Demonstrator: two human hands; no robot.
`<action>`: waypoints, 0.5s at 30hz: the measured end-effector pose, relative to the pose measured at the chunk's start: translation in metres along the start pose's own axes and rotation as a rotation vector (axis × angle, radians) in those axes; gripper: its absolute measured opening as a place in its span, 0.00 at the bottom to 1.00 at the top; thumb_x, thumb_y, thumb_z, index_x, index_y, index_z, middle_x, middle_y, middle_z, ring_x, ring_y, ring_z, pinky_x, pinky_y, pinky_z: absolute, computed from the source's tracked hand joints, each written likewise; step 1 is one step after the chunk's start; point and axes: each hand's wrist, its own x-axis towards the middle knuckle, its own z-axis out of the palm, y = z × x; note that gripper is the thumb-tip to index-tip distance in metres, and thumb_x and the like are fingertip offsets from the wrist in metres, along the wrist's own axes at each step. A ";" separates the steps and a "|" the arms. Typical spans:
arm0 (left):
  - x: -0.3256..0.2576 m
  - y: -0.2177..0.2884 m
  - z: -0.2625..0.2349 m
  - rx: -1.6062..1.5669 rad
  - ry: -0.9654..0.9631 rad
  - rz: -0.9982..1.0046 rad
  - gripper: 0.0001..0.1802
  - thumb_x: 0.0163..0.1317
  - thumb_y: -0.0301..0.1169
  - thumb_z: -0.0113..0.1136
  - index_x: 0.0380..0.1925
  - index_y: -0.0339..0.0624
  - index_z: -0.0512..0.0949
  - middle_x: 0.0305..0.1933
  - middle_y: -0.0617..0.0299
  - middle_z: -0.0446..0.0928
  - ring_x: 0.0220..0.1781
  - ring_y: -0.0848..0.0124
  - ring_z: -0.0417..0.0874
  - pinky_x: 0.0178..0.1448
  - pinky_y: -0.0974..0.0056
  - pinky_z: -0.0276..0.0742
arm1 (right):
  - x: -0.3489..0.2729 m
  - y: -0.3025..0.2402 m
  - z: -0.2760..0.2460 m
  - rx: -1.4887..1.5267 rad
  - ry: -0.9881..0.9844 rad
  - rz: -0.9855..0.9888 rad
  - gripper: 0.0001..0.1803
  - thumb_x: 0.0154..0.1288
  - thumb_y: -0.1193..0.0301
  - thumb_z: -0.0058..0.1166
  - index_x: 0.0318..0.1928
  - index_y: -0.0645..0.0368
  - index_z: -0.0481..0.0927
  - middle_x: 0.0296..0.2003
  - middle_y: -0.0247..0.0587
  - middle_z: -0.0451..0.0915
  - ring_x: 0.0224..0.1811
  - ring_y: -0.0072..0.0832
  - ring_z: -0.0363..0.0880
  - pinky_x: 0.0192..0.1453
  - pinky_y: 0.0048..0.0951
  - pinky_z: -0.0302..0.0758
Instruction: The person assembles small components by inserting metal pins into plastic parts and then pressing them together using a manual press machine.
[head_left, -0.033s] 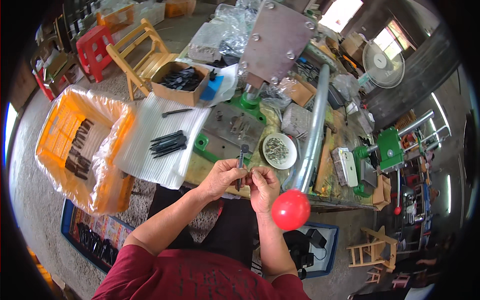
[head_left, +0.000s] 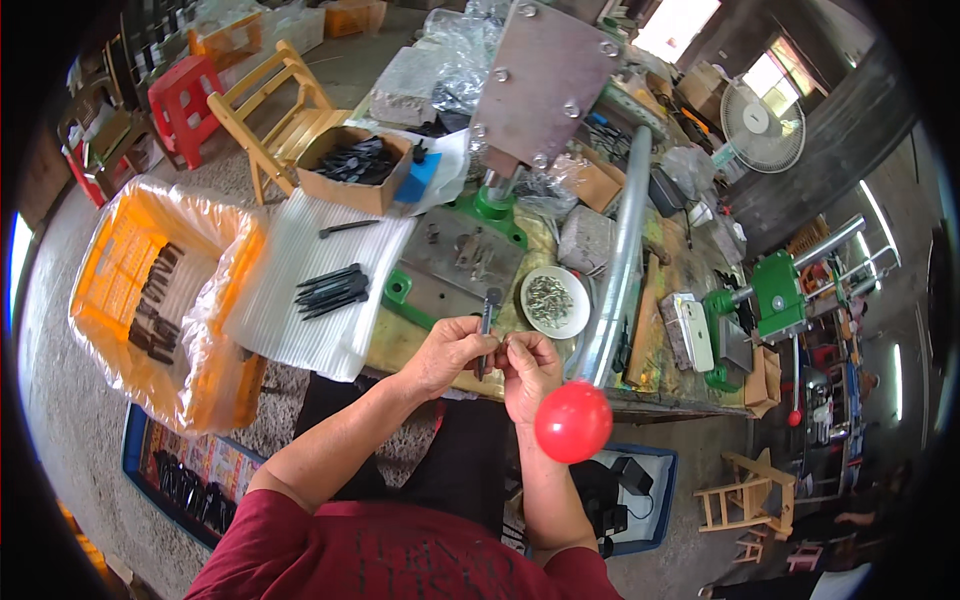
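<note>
Your left hand (head_left: pixel 445 354) grips a slim black part (head_left: pixel 488 315); your right hand's (head_left: pixel 530 375) hold is unclear. The bundled parts (head_left: pixel 332 291) may be done.

Red knob (head_left: pixel 574 422) an obstacle above right forearm (head_left: pixel 556 496)

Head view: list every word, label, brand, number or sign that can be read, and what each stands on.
None can be read with certainty.
Dark red shirt: dark lettering, too blurred.
Patterned sheet in the lower-left blue tray: any print too small.
Fan: hub mark too small.
Black strip in the left hand: none visible.
</note>
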 end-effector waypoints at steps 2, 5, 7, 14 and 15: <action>0.022 0.000 0.015 -0.021 -0.005 -0.019 0.05 0.53 0.29 0.50 0.23 0.40 0.72 0.22 0.64 0.72 0.23 0.79 0.72 0.26 0.74 0.67 | 0.014 -0.007 -0.013 -0.053 0.043 -0.109 0.04 0.55 0.75 0.50 0.30 0.62 0.71 0.24 0.35 0.71 0.25 0.21 0.69 0.29 0.22 0.67; 0.045 0.017 0.042 0.090 -0.043 -0.082 0.06 0.53 0.30 0.49 0.23 0.41 0.71 0.21 0.66 0.71 0.20 0.80 0.71 0.25 0.74 0.66 | 0.031 -0.032 -0.033 -0.170 0.066 -0.113 0.04 0.55 0.75 0.50 0.29 0.63 0.70 0.22 0.32 0.71 0.24 0.18 0.67 0.29 0.18 0.65; 0.075 -0.009 0.038 0.052 -0.058 -0.056 0.06 0.53 0.30 0.50 0.22 0.40 0.71 0.20 0.66 0.72 0.19 0.80 0.70 0.23 0.74 0.65 | 0.041 -0.041 -0.043 -0.217 0.098 -0.106 0.04 0.55 0.75 0.50 0.29 0.63 0.71 0.22 0.32 0.70 0.23 0.17 0.66 0.28 0.17 0.64; 0.103 0.004 0.056 0.193 -0.019 0.029 0.08 0.55 0.31 0.51 0.25 0.36 0.73 0.21 0.64 0.71 0.19 0.79 0.70 0.21 0.76 0.67 | 0.065 -0.051 -0.083 -0.329 0.189 -0.125 0.04 0.55 0.75 0.50 0.29 0.62 0.71 0.21 0.30 0.70 0.22 0.16 0.64 0.26 0.17 0.61; 0.103 0.007 0.055 0.180 -0.005 0.027 0.08 0.55 0.31 0.51 0.25 0.36 0.72 0.21 0.64 0.71 0.19 0.79 0.70 0.21 0.76 0.67 | 0.065 -0.051 -0.087 -0.326 0.194 -0.125 0.04 0.55 0.75 0.50 0.29 0.62 0.71 0.21 0.30 0.70 0.22 0.16 0.64 0.26 0.17 0.61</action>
